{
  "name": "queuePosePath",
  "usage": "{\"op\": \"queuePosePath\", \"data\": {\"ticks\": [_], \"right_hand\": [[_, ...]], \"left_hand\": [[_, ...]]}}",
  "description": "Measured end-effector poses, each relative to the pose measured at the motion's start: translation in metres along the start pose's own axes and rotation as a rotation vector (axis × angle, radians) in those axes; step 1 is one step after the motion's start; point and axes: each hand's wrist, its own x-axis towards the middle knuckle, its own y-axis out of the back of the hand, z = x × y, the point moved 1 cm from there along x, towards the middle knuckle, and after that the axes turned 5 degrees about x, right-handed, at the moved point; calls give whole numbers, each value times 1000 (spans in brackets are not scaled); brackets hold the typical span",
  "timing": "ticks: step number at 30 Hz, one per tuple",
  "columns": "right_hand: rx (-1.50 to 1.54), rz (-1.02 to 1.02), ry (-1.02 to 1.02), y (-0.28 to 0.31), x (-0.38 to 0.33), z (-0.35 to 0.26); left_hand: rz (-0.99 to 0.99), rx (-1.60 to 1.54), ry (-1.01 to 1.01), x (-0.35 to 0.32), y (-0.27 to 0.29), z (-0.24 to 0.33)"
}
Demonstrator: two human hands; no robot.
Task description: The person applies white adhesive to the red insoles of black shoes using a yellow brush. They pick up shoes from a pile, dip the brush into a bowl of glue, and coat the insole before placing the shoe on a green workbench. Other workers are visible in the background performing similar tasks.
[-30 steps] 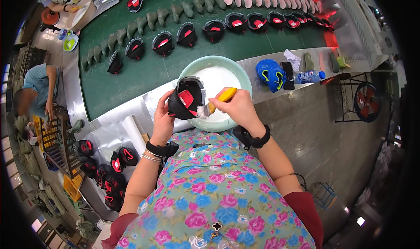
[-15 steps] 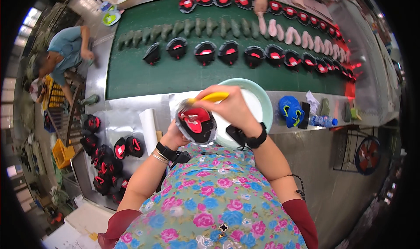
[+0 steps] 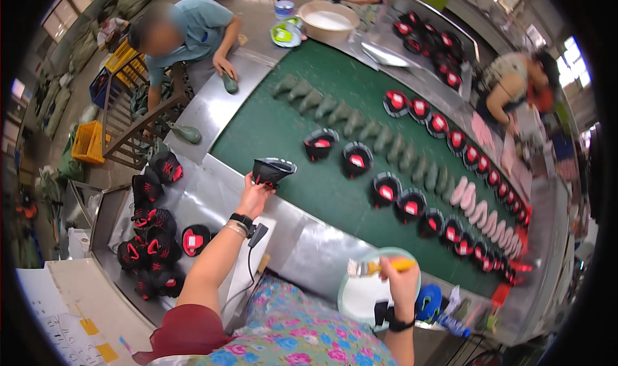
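My left hand (image 3: 252, 200) grips a black shoe upper (image 3: 273, 172) with red trim by its underside, its grey-edged opening upward. It is at the near left edge of the green belt (image 3: 283, 218). In my right hand (image 3: 402, 290) is a paintbrush (image 3: 364, 268) with a yellow handle and pale bristles, held level above a pale green basin (image 3: 343, 305) of white liquid. Closest to the held upper, other black-and-red shoe uppers (image 3: 357, 160) stand in a row along the belt. Beyond them runs a row of dark green shoe lasts (image 3: 353, 123), continuing into pink pieces (image 3: 481, 211).
Several black-and-red uppers (image 3: 154, 234) lie piled in a metal tray at left. A co-worker (image 3: 193, 35) there touches a green last (image 3: 229, 83). Other people work at the far side. A blue shoe-like item (image 3: 428, 301) and a bottle (image 3: 454, 326) sit right of the basin.
My view has swung left. My left hand has carried the upper from in front of me out to the belt's edge. The brush has left the upper and is now over the basin.
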Motion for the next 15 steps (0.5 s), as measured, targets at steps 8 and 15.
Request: {"op": "queuePosePath", "data": {"ticks": [8, 15], "right_hand": [[-7, 123, -261, -27, 0, 11], [-240, 90, -122, -53, 21, -4]], "left_hand": [[60, -100, -134, 187, -19, -41], [23, 225, 264, 66, 35, -21]]}}
